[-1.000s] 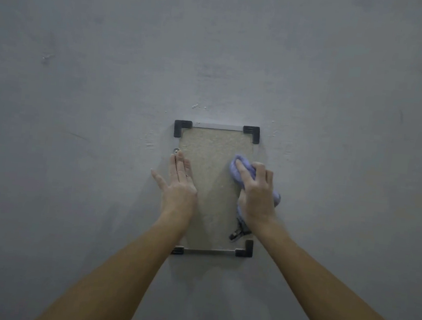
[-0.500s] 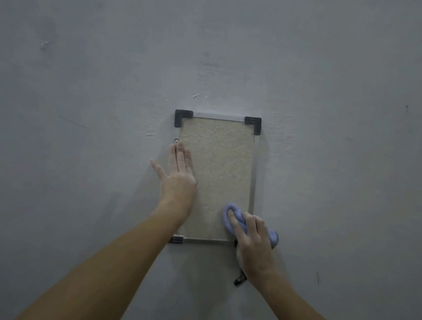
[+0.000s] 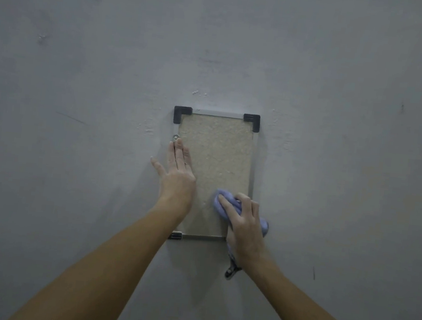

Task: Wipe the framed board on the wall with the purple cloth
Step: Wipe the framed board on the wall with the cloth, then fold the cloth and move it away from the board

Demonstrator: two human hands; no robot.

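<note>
A small cork-coloured board (image 3: 215,160) with a thin metal frame and black corner pieces hangs upright on the grey wall. My left hand (image 3: 178,174) lies flat, fingers together, on the board's left edge. My right hand (image 3: 246,226) presses a bunched purple cloth (image 3: 222,200) against the board's lower right part, covering the bottom right corner. A dark strap or tag (image 3: 231,269) hangs below my right wrist.
A small round screw or washer (image 3: 175,137) sits at the frame's left edge just above my left fingertips. The grey wall (image 3: 81,94) around the board shows only scuffs and small marks.
My right hand with the cloth slid down from the board's upper right to its lower right, then shifted slightly up and left. My left hand stayed flat on the left edge.
</note>
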